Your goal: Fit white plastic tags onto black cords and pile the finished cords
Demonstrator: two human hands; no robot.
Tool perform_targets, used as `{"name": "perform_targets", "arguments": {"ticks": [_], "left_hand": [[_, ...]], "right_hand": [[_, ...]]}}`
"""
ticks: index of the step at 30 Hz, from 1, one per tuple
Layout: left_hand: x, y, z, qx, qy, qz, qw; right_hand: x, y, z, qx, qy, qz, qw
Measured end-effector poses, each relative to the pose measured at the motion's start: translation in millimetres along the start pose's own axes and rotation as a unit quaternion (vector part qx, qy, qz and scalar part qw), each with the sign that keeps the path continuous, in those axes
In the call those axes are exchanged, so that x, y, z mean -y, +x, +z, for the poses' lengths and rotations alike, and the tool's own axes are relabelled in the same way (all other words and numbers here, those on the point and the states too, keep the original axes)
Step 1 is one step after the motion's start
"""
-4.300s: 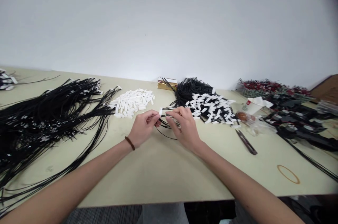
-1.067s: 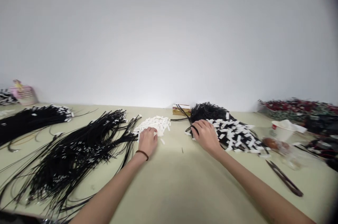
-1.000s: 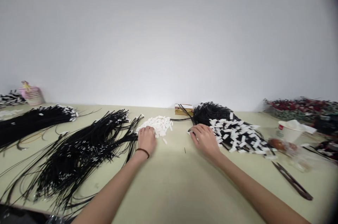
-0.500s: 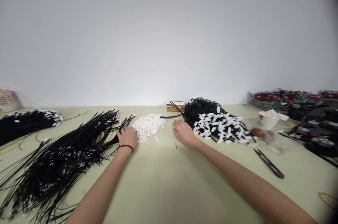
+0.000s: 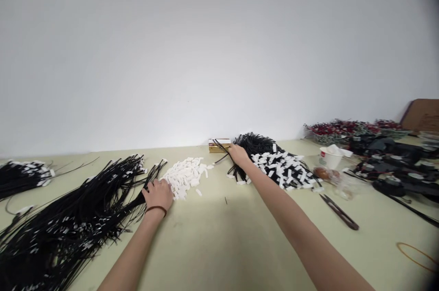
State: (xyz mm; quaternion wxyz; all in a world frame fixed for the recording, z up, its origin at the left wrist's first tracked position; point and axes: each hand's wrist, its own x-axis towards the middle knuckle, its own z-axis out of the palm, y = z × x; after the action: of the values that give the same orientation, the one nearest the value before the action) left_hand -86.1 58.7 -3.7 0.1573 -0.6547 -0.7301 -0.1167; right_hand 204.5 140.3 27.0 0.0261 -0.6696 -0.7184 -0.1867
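Observation:
My left hand (image 5: 158,196) rests on the table with its fingers curled round a strand of black wires (image 5: 137,200), at the right edge of a long bundle of black wires (image 5: 92,195) with small white tips. Just right of these fingers lies a heap of small white plastic connectors (image 5: 185,176). My right hand (image 5: 239,155) reaches to the back, its fingers closed over a few black wires (image 5: 224,156); the fingertips are partly hidden. Beside it sits a pile of black wires with white connectors on their ends (image 5: 281,167).
Behind my right hand stands a small gold box (image 5: 214,148). To the right are thread snips (image 5: 339,212), a paper cup (image 5: 329,159), a plastic bag (image 5: 346,186), black parts (image 5: 394,167) and red wires (image 5: 343,127). A yellow ring (image 5: 416,254) lies near the right edge.
The view has turned a little right. My right hand has moved to the back, onto the wires by the gold box; several white-ended wires now show under it. My left hand stays at its strand.

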Motion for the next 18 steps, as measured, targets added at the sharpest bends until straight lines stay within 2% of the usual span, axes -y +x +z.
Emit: {"name": "perform_targets", "arguments": {"ticks": [4,7,13,18], "left_hand": [[-1,0,0.5,0.008,0.002,-0.002,1.000],[-1,0,1.4,0.010,0.005,0.000,1.000],[-1,0,-2.7,0.023,-0.008,-0.003,1.000],[1,1,-7.0,0.003,-0.020,-0.018,1.000]], "right_hand": [[-28,-1,-9,0.018,-0.013,0.021,1.000],[-33,-6,-12,0.052,-0.017,0.015,0.998],[-12,-15,-16,0.110,-0.035,-0.007,0.993],[18,-46,-27,0.056,-0.052,-0.006,0.997]]}}
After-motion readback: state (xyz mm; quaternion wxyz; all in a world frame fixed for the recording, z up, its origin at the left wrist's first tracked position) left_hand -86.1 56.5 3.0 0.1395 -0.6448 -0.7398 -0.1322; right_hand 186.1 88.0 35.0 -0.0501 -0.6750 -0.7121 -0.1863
